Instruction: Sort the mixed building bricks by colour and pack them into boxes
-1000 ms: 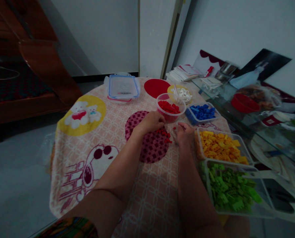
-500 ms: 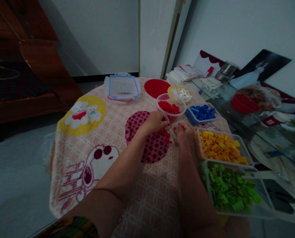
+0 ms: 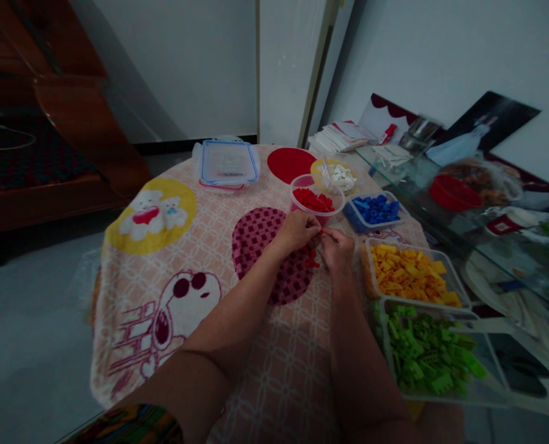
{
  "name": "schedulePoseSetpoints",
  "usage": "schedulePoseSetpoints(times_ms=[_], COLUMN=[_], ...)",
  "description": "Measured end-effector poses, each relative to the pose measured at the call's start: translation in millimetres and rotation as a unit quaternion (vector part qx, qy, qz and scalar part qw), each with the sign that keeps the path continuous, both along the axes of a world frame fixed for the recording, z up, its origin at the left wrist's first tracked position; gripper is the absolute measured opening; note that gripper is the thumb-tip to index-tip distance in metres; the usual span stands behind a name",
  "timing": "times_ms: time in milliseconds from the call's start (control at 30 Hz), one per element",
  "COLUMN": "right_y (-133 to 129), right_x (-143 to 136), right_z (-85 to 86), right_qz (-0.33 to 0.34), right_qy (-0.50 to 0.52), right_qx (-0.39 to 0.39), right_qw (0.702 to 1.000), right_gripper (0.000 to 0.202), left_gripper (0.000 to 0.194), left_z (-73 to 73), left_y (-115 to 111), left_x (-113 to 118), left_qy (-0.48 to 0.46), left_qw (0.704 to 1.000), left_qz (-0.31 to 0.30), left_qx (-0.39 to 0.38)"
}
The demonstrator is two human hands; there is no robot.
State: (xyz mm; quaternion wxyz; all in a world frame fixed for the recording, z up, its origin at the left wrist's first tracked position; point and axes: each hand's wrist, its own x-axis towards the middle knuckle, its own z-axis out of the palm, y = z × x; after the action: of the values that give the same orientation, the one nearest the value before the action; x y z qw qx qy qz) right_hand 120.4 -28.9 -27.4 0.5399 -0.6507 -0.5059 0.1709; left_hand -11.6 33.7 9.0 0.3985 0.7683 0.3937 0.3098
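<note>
Just in front of the round tub (image 3: 341, 209) of red bricks (image 3: 312, 199), my two hands meet fingertip to fingertip. A speck of red brick (image 3: 321, 232) shows where they touch. My left hand (image 3: 297, 230) pinches it from the left, fingers curled. From the other side my right hand (image 3: 339, 249) closes on it with thumb and fingers. Between and below the hands, several small red bricks (image 3: 312, 263) lie loose on the tablecloth; my left hand and wrist hide part of them.
Boxes of blue bricks (image 3: 376, 209), yellow bricks (image 3: 410, 274) and green bricks (image 3: 434, 351) line the table's right side. White pieces (image 3: 341, 177) sit behind the tub. Lidded containers (image 3: 230, 162) stand at the far left. A cluttered glass shelf (image 3: 413, 200) borders the right.
My right hand has moved left and away from the table to meet my left hand. A small red brick now shows between their fingertips.
</note>
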Motion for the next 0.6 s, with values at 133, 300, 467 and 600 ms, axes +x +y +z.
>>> schedulePoseSetpoints(times_ms=[133, 300, 467, 600], right_y=[-1.8, -3.6, -3.0, -0.9], right_x=[-1.4, -3.7, -3.5, -1.1], right_z=[1.9, 5.8, 4.7, -1.3], right_qz=[0.014, 0.015, 0.014, 0.01], right_qy=[0.024, 0.019, 0.023, 0.046], right_qx=[-0.008, -0.027, -0.031, -0.021], right_qw=[1.0, 0.999, 0.999, 0.999], right_gripper=[0.025, 0.023, 0.023, 0.025], left_gripper=[0.018, 0.017, 0.017, 0.017], left_z=[3.8, 11.2, 18.4, 28.1], left_y=[1.1, 1.3, -2.4, -8.0], left_x=[-1.9, -4.5, -6.1, -7.7], left_qy=[0.018, 0.055, 0.087, 0.083], left_qw=[0.999, 0.997, 0.993, 0.991], left_qz=[0.012, 0.003, 0.001, -0.001], left_qx=[0.035, 0.052, 0.084, 0.109])
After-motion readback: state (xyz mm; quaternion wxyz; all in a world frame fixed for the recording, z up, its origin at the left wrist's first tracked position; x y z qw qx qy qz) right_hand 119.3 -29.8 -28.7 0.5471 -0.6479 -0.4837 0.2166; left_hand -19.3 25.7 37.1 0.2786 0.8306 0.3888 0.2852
